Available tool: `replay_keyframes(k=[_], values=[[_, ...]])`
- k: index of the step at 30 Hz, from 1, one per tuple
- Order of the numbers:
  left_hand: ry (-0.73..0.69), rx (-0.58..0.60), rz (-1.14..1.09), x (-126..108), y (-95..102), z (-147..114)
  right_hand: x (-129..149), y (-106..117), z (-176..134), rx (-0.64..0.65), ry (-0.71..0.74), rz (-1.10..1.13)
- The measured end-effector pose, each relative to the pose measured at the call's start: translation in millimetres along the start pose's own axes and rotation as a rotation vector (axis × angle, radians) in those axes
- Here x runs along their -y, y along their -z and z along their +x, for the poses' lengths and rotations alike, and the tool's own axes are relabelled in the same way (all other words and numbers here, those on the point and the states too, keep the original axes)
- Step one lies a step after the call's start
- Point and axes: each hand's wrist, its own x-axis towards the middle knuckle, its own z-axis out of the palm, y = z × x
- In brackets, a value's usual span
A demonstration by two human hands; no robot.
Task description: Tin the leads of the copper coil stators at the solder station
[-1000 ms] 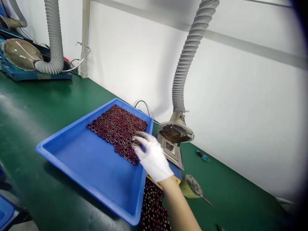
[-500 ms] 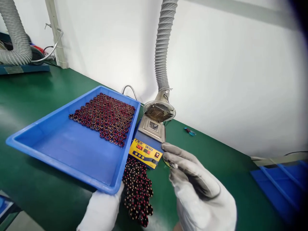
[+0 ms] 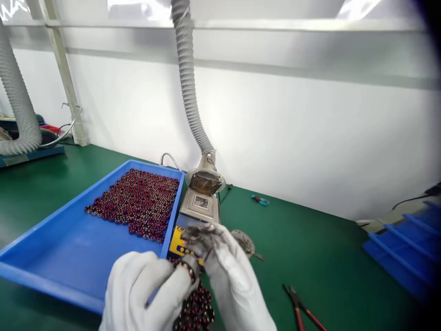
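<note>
My gloved left hand is closed, pinching a small ring-shaped part with copper-coloured dots between its fingertips. My gloved right hand is raised just right of it, in front of the yellow control panel of a heated bench unit. Its dark-stained fingertips are blurred, so what they hold, if anything, is unclear. Below both hands lies a pile of similar dark parts with red and copper dots. A blue tray on the left carries many more such parts, packed in its far half.
Behind the panel, the unit's metal top sits under a fume hood on a grey flexible duct. Red-handled pliers, a round grey dish and small blue-handled cutters lie on the green bench. Blue racks stand right.
My left hand has come from under the tray's near corner to beside my right hand, now with a ring-shaped part. My right hand has moved left. The view has tilted up.
</note>
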Motion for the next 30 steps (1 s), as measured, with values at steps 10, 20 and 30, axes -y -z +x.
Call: replay_keyframes(k=[10,20,30], values=[[0.285,-0.074,-0.356,4,-45.3,45,-5,9,20,-0.032,0.229,-0.097],[0.257,0.08,-0.758,33,-49.4,33,-2,8,17,0.106,0.226,-0.284],[0.039,-0.041,-0.449,29,-33.9,46,-5,-7,7,-0.095,0.028,0.165]])
